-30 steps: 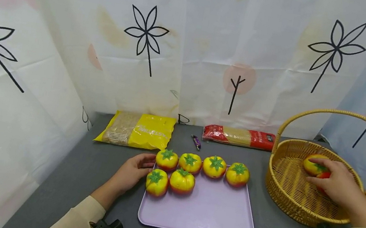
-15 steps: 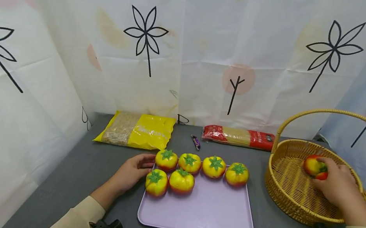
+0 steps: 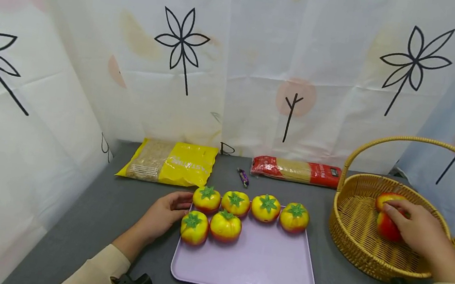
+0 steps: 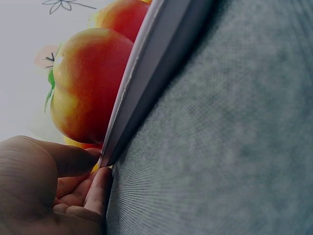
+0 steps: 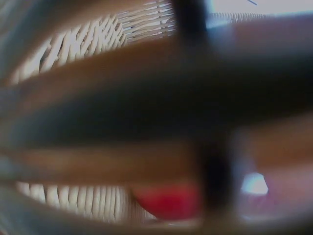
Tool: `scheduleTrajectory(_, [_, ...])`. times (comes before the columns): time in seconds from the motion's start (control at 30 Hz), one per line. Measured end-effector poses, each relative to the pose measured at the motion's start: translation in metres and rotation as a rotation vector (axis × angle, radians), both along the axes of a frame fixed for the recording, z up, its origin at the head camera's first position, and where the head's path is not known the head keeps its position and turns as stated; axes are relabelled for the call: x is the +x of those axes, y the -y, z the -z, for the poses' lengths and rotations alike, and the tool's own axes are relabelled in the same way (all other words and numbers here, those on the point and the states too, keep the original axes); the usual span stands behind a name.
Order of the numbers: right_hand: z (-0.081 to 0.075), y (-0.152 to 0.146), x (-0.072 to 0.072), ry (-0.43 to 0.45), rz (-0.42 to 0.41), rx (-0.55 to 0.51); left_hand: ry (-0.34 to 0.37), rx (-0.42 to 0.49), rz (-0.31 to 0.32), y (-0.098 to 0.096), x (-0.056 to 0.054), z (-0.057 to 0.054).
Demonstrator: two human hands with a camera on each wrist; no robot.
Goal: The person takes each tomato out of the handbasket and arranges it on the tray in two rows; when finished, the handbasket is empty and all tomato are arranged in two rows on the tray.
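Note:
My left hand (image 3: 162, 216) is at the left edge of a lilac tray (image 3: 261, 270). In the left wrist view, its thumb and fingers pinch the tray rim beside a yellow-red tomato (image 4: 90, 85). Several such tomatoes with green leafy tops stand on the tray, in a back row and a shorter row before it. My right hand (image 3: 423, 232) reaches into the wicker basket (image 3: 354, 225) and grips a tomato (image 3: 388, 228), its red side showing. Another tomato (image 3: 384, 199) lies right behind it. Dark blurred bands hide most of the right wrist view.
A yellow bag (image 3: 189, 163) lies at the back left, and a red packet of noodles (image 3: 296, 170) at the back right. Between them is a small purple-wrapped sweet (image 3: 243, 178). The basket's tall handle (image 3: 430, 141) arches over the right hand.
In the basket, my right hand has shifted its grasp. The nearer tomato has turned and moved slightly left, showing more red. My left hand and the tray stay put.

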State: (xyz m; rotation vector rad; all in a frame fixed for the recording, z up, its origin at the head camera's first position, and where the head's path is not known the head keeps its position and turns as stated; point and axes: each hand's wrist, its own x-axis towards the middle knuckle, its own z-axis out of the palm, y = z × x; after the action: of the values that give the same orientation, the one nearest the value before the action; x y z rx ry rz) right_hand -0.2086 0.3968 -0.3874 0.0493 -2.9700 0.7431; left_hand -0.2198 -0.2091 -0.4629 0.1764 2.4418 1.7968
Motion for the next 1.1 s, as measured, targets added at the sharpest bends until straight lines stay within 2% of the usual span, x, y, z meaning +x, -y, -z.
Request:
scheduleTrajectory(0.2, [-0.001,0.004,0.0,0.114,-0.081,0.024,0.0,-0.005,0.001,0.0,0.0,0.0])
scheduleTrajectory(0.5, [-0.004,0.007,0.005,0.073,-0.083,-0.145,-0.002,-0.008,0.002,0.0,0.0,-0.001])
scheduleTrajectory(0.83, [-0.021,0.017,0.01,0.066,-0.071,-0.25,0.002,-0.015,-0.002,-0.001,0.001,-0.003])
scheduleTrajectory(1.1, [-0.03,0.035,0.017,0.005,-0.104,-0.335,-0.002,-0.008,0.002,0.0,0.0,-0.001])
